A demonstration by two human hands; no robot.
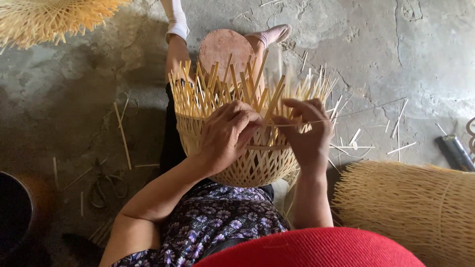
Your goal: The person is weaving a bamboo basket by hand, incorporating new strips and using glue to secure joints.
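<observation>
We find weaving of the rim in hand; our left hand [227,133] clamps the bamboo basket [252,158] on the lap; our right hand [309,133], beside that grip, pinches a thin strip [346,117]; threading between uprights seems next.

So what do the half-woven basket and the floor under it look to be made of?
Basket: thin, pale yellow, matte strips, likely split bamboo, woven in an open lattice with loose ends standing up; both hands grip its rim. Floor: grey, rough and cracked, probably bare concrete, littered with offcuts.
</observation>
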